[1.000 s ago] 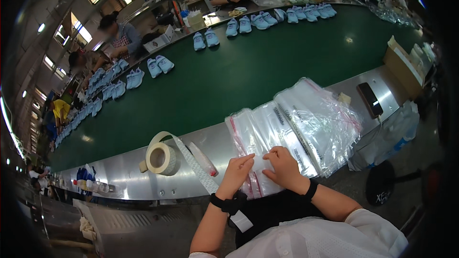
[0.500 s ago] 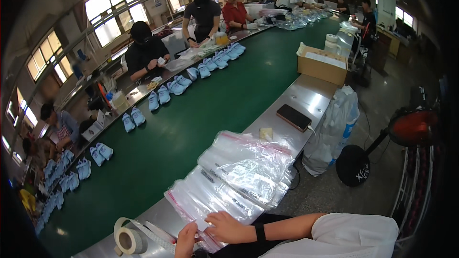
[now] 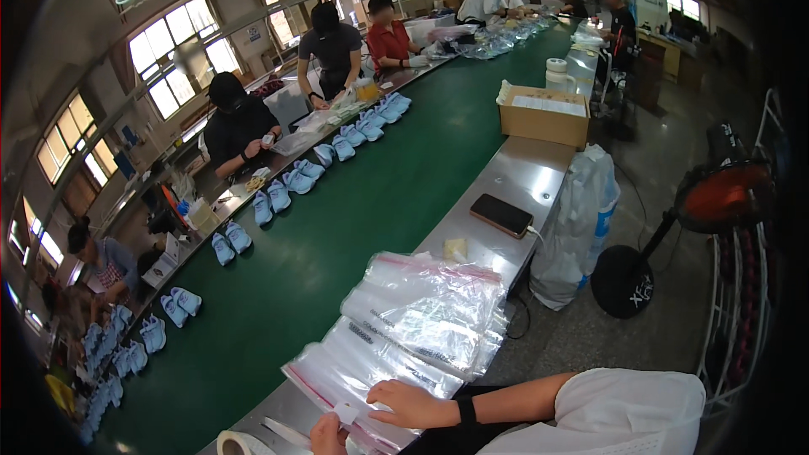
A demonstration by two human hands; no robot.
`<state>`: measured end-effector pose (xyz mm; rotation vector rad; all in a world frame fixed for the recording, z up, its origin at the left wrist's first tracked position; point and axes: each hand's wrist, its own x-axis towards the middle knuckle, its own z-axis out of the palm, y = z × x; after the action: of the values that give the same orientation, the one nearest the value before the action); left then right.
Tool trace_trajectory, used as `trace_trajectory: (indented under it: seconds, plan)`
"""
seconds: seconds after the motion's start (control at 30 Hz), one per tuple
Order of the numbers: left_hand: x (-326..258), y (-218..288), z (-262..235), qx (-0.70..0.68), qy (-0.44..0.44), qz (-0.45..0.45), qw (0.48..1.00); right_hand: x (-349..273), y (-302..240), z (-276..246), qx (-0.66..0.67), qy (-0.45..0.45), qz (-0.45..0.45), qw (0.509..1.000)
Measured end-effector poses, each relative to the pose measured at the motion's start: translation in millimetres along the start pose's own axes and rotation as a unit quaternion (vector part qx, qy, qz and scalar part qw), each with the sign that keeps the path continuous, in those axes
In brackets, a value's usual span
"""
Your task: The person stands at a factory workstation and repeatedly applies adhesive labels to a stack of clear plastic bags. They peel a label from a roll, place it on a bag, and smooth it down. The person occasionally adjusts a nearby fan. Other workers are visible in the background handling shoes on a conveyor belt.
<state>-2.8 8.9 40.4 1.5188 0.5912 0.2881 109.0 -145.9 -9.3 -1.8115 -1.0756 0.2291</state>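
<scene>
Stacked clear zip bags [image 3: 421, 307] lie on the steel edge in front of me. A second pile of clear bags [image 3: 362, 358], with a pink-red closure strip, overlaps it on the near side. My left hand [image 3: 327, 436], at the lower edge, pinches a small white label [image 3: 345, 413] over the near bag's closure end. My right hand [image 3: 411, 404] lies on the same bag just to the right, fingers stretched out and slightly bent. Beside my left hand is a roll of white labels [image 3: 242, 445] with its strip, partly cut off by the frame.
A green conveyor belt [image 3: 354, 211] carries pairs of light-blue shoes [image 3: 291, 183] along its far side. On the steel ledge are a phone [image 3: 501, 215] with a cable and a cardboard box [image 3: 543, 122]. A plastic sack [image 3: 573, 227] and fan [image 3: 624, 278] stand right. Co-workers [image 3: 236, 122] sit opposite.
My hands have drawn slightly apart, and a white label now shows at my left fingertips. The view has shifted, bringing the label roll lower in the picture.
</scene>
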Motion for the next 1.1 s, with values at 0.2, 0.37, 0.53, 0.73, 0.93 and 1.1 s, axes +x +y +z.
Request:
trace_trajectory:
  seconds: [0.2,0.37,0.53,0.73,0.93,1.1]
  plan:
    - [4,-9,29,-0.118,0.015,-0.024,0.993,22,-1,-20,0.162,-0.096,0.203,0.961]
    - [6,-21,31,-0.161,-0.017,-0.026,0.986,22,2,-25,0.237,-0.063,0.27,0.931]
    - [13,-52,12,-0.32,-0.014,0.08,0.944,25,6,-11,0.2,0.0,0.232,0.952]
    - [-15,-41,-24,-0.08,0.185,-0.019,0.979,25,11,-32,0.226,0.054,0.233,0.944]
    - [2,28,28,-0.146,-0.038,0.109,0.982,20,3,3,0.118,-0.056,0.179,0.975]
    - [54,-34,40,-0.463,-0.148,0.005,0.874,25,2,-16,0.313,-0.002,0.281,0.907]
